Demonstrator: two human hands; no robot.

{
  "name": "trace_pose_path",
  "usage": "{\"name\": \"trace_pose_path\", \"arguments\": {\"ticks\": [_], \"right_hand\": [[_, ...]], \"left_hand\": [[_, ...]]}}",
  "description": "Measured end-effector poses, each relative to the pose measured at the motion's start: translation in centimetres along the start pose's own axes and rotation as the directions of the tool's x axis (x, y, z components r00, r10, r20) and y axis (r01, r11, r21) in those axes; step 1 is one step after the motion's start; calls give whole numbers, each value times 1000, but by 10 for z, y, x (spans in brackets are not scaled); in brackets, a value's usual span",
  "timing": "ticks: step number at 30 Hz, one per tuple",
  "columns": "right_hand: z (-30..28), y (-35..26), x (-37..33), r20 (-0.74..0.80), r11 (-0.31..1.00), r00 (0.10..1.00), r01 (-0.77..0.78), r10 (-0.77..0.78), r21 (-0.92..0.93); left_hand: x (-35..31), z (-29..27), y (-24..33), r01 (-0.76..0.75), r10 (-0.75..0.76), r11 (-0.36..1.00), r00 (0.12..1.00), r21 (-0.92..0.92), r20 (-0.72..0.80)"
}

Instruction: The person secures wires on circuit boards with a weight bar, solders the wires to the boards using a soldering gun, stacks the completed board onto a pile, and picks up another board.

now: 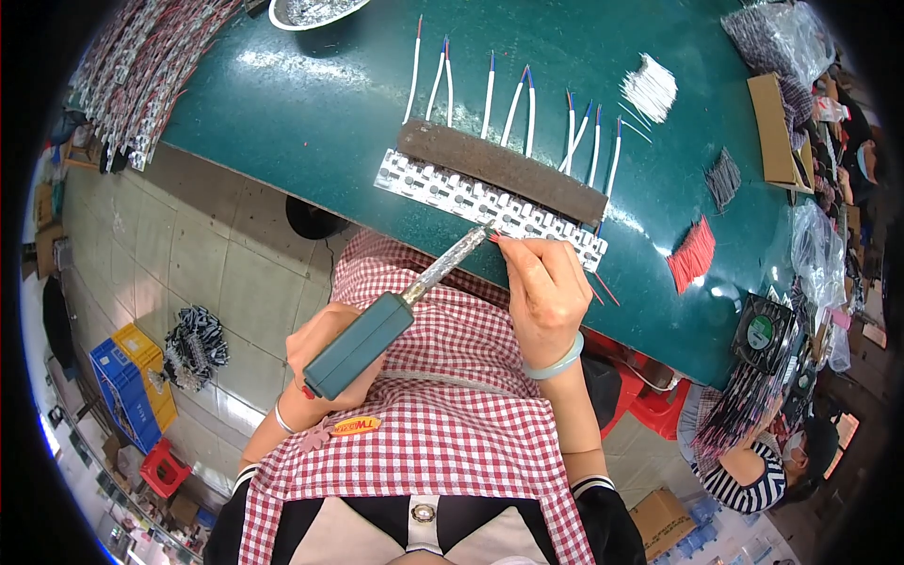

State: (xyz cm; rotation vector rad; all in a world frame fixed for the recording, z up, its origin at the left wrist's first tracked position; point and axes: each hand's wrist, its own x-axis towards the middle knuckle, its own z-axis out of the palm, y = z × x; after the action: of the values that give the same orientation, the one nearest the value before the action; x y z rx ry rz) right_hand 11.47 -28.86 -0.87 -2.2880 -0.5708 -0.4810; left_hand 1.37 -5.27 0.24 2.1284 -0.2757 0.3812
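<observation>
My left hand [315, 344] is wrapped round the green handle of a soldering iron [363, 344]. Its silvery tip meets the near edge of a strip of small metal-and-white parts [433, 188]. Right beside the tip, my right hand [548, 297] pinches thin red wires [494, 238], whose tails show past the hand. A long brown bar [499, 169] lies along the strip's far side. From under it, several white cables [489, 99] with red and blue ends point away from me.
On the green table [320, 132] lie a bundle of white tubes [650, 89], dark wires [723, 179] and red wires [692, 254]. A white bowl [315, 9] stands at the back, strips of wired parts [146, 75] at far left. A co-worker [753, 471] sits at lower right, near a fan [761, 330].
</observation>
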Motion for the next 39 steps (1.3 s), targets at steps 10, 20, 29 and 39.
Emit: {"name": "trace_pose_path", "arguments": {"ticks": [10,20,29,39], "right_hand": [[-11,-3,-3,47,999,998,-45,45,-16],[-14,-14,7,-29,999,999,38,-37,26],[16,-6,6,-28,998,997,69,-69,-5],[16,-10,7,-13,1000,1000,26,-27,-15]], "left_hand": [[1,-6,7,77,-78,995,997,66,9],[1,-10,5,99,-98,991,995,86,-14],[-3,-9,1,87,-87,995,996,50,-12],[-3,-8,-1,125,-125,992,992,10,-28]]}}
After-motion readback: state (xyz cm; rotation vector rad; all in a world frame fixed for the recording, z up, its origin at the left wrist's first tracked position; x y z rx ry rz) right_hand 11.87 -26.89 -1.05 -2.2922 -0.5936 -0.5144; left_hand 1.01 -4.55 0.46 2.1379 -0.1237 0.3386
